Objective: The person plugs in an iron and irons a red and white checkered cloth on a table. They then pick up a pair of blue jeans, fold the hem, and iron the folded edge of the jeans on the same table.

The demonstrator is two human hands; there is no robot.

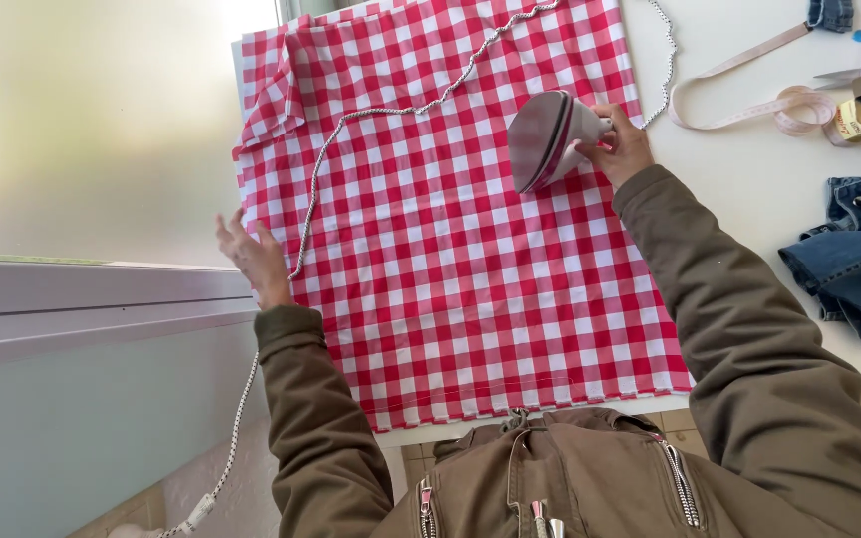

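The right hand point(618, 145) is clamped around the handle of a clothes iron point(548, 137), which is tipped up so its soleplate faces the camera above the red-and-white checked cloth point(450, 259) spread on the white table point(749, 169). The left hand point(251, 256) rests with fingers spread at the cloth's left edge, just beside the iron's braided cord point(326, 159). Folded denim point(859, 254) and a measuring tape point(749, 100) lie to the right.

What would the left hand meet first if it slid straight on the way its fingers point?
Probably the left edge of the checked cloth, with the braided cord close beside; the left hand points up the picture along it, so depth is unclear.
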